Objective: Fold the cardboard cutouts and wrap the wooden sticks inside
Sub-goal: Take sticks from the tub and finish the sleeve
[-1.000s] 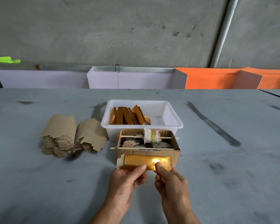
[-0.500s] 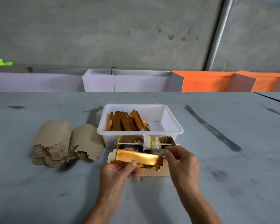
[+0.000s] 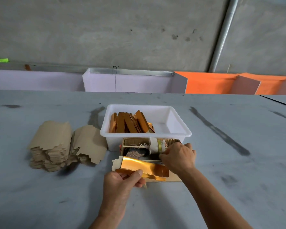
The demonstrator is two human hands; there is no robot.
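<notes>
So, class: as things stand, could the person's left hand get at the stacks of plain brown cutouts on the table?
Probably not freely: the left hand grips the gold cutout. The way to the brown cutout stacks is open, but it must let go first.

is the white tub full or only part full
Part full. Gold wrapped pieces lean together in the left half of the white tub; its right half shows bare white floor.

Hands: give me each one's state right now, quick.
Left hand: holding the gold folded cutout, thumb pinching its near edge.
Right hand: fingers curled at the small cardboard box; what it grips, if anything, cannot be told.
</notes>
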